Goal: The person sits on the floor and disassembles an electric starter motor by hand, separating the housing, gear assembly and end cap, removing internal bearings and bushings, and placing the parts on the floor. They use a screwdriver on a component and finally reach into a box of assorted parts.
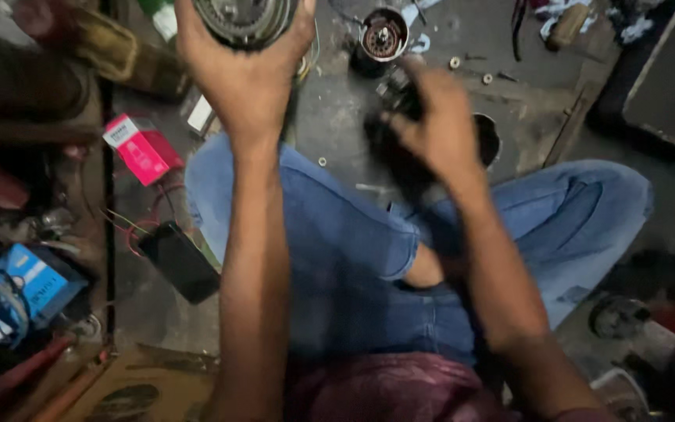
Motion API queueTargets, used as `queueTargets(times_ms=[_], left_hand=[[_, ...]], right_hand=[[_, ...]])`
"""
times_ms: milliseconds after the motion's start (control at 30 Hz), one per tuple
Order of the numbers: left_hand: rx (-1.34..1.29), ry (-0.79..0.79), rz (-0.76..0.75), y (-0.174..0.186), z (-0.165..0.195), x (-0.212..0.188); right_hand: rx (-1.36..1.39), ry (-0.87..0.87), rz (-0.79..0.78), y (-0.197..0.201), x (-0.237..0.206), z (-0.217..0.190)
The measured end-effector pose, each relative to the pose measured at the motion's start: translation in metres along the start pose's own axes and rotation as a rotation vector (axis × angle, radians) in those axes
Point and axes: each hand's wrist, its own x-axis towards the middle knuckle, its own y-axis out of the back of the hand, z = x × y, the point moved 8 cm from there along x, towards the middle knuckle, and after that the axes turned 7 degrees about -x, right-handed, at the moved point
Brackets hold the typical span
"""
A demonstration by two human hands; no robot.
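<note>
From the head view, I see my left hand [245, 74] raised, fingers clenched round a round metal motor part [245, 17] at the top edge. My right hand [437, 117] is blurred, fingers curled on a dark part [397, 94] above the knee; I judge a steadier grip would help. The floor [337, 117] is grimy concrete, strewn with washers, a pink box [142, 148] and a blue box [37, 281].
</note>
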Motion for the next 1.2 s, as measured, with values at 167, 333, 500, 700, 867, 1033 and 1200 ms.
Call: queueTargets(times_ms=[167, 333, 500, 700, 867, 1033, 1200], left_hand=[[-0.002, 0.0, -0.001, -0.005, -0.002, 0.0], [-0.133, 0.109, -0.022, -0.006, -0.006, -0.003], [-0.14, 0.124, -0.081, -0.008, 0.003, 0.0], [0.007, 0.105, -0.072, 0.006, 0.014, -0.006], [0.247, 0.208, 0.097, 0.032, 0.001, -0.021], [0.061, 0.168, 0.071, 0.036, -0.002, -0.021], [0.072, 0.102, 0.067, 0.036, -0.015, -0.022]], right_hand=[[0.092, -0.122, 0.146, 0.082, 0.009, 0.01], [0.044, -0.189, 0.127, 0.081, 0.002, -0.001], [-0.081, -0.105, -0.013, 0.024, -0.005, -0.027], [-0.106, -0.093, -0.217, -0.072, -0.01, -0.034], [-0.116, -0.07, -0.098, -0.091, -0.01, -0.035], [-0.116, 0.085, -0.087, -0.076, -0.042, -0.065], [-0.121, -0.138, -0.437, -0.064, -0.107, -0.022]])
